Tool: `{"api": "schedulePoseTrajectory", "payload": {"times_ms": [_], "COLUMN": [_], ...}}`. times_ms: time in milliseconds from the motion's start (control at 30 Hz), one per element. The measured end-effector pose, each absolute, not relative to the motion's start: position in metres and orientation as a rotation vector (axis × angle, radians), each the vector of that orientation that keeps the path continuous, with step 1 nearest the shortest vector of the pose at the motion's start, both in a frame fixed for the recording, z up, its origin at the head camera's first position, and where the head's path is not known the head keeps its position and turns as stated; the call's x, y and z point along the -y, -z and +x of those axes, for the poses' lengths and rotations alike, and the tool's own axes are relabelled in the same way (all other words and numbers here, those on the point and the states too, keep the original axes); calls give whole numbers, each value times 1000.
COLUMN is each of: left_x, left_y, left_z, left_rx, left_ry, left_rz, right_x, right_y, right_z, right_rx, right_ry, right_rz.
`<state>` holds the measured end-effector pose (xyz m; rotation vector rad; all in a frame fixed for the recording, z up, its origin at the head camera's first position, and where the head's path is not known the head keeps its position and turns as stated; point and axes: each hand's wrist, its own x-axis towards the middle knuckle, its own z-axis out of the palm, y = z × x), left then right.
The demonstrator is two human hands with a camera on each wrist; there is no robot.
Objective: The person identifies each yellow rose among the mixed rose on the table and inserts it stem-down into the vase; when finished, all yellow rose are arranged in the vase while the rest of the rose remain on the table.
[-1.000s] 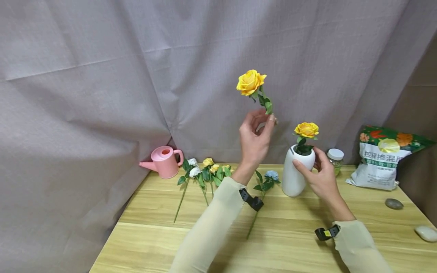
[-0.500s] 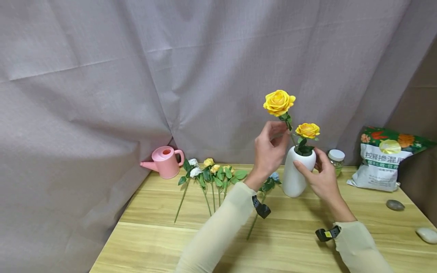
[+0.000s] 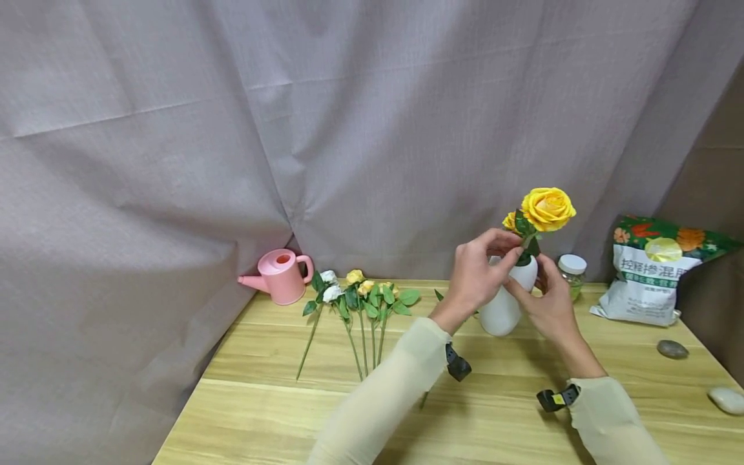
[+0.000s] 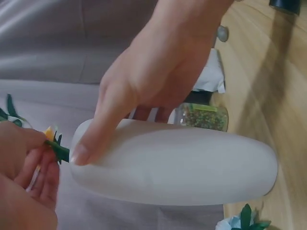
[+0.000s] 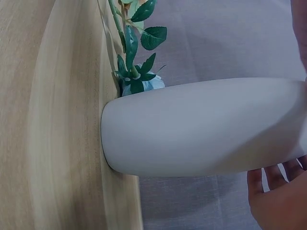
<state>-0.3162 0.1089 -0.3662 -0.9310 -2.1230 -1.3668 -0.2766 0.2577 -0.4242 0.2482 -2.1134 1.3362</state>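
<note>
My left hand [image 3: 479,274] pinches the green stem of a yellow rose [image 3: 548,208] right over the mouth of a white vase [image 3: 498,313]. A second yellow rose [image 3: 510,222] stands in the vase, partly covered by the held bloom. Around the upper right side of the vase curls my right hand [image 3: 549,303]; the left wrist view shows its thumb [image 4: 82,154] lying along the rim. The vase stands upright on the wooden table, its base visible in the right wrist view. My left hand hides part of the vase's mouth in the head view.
White flowers [image 3: 332,294] and several yellow ones [image 3: 365,287] lie left on the table [image 3: 244,413], near a pink watering can [image 3: 281,278]. A blue flower [image 4: 232,223] lies beside the vase. To the right are a lidded jar [image 3: 572,274], a printed bag [image 3: 645,284] and two stones [image 3: 672,349].
My left hand has carried the yellow rose right and down from high beside the vase to its mouth, where the stem now meets the opening. The right hand has stayed on the vase.
</note>
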Motion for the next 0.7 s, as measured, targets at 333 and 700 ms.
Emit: {"api": "schedulePoseTrajectory", "payload": {"times_ms": [333, 700], "left_x": [-109, -83], "left_y": [376, 391], "left_z": [-316, -314], "left_rx": [2241, 2159], "left_ry": [1074, 1358], "left_rz": [-842, -806], "right_x": [-256, -255], "right_y": [422, 419], "right_z": [-275, -273], "right_rx": [2128, 2171], "right_ry": [-1375, -1384], "right_rz": [219, 121]}}
